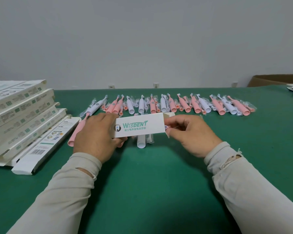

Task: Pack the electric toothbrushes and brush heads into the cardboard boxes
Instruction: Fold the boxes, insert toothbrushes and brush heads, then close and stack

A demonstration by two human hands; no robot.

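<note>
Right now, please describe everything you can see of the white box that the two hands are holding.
The white box is a long, slim carton, apparently cardboard, printed with a green WISDENT logo and a tooth icon. It is held level above the green table. The left hand grips its left end; the right hand pinches its open right end, flap raised.

The table [150, 183] is dark green. The toothbrushes [169, 104] on it are pink or white. The held box [139, 126] is white with green letters. The stacked boxes [19, 112] are white with small green marks. Both sleeves [254, 188] are light beige.
</note>
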